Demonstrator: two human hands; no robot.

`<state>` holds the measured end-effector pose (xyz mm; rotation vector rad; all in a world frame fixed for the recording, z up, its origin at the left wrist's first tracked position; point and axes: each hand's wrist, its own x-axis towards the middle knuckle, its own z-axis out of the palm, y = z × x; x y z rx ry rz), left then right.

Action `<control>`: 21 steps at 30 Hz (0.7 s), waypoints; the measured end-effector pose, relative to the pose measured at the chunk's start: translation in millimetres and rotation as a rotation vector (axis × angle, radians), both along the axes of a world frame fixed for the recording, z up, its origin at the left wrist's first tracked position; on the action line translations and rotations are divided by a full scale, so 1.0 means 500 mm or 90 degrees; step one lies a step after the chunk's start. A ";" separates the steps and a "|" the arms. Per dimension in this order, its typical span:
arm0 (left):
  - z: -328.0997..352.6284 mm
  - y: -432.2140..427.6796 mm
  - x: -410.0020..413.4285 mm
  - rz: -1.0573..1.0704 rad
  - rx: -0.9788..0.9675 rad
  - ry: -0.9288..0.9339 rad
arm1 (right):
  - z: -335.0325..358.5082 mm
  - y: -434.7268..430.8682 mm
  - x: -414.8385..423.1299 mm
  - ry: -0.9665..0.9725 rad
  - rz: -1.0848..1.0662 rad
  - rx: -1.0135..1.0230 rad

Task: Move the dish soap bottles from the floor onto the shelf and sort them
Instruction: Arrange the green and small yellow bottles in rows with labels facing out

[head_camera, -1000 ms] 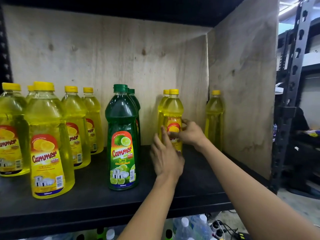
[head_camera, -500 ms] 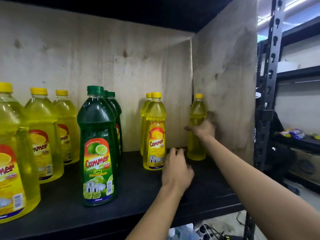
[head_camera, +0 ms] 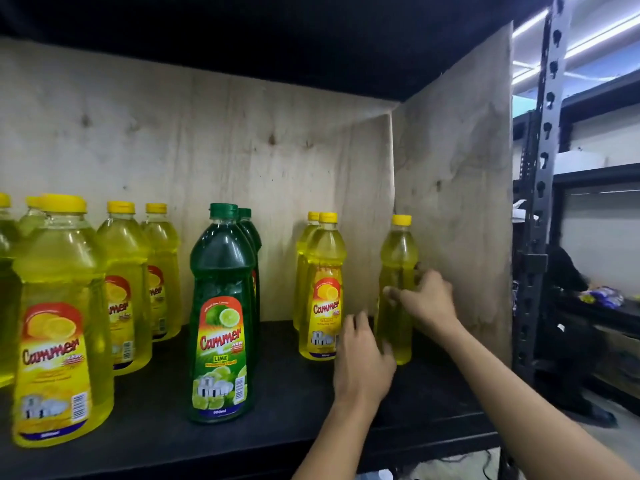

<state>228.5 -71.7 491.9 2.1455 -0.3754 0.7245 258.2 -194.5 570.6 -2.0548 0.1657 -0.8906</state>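
On the black shelf a lone small yellow soap bottle stands upright near the right plywood wall, its label not visible. My right hand is wrapped around its middle from the right. My left hand is just left of its lower part, fingers apart, thumb against the bottle. Left of it stands a pair of small yellow bottles, one behind the other. Green lime bottles form a row in the middle. Several larger yellow bottles fill the left.
Plywood panels form the back and right wall of the shelf bay. A black perforated rack post stands at the right, with another rack and a person in dark clothes beyond it.
My right hand left the labelled small yellow bottle and took hold of the lone bottle by the right wall. My left hand followed to the right, up to that bottle's lower part.
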 end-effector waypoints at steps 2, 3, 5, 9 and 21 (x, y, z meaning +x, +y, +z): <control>0.009 0.009 -0.010 -0.057 -0.082 0.014 | 0.002 -0.010 -0.031 0.037 0.096 0.014; 0.014 0.017 -0.016 -0.092 -0.135 0.039 | 0.004 -0.016 -0.045 0.054 0.158 0.034; 0.019 0.040 -0.020 -0.165 -0.262 0.125 | 0.008 -0.032 -0.077 0.066 0.304 0.094; 0.016 0.094 -0.048 -0.330 -0.273 0.351 | 0.019 -0.051 -0.143 0.104 0.589 0.171; 0.010 0.140 -0.110 0.036 -0.174 0.140 | -0.059 0.055 -0.133 0.129 0.600 0.214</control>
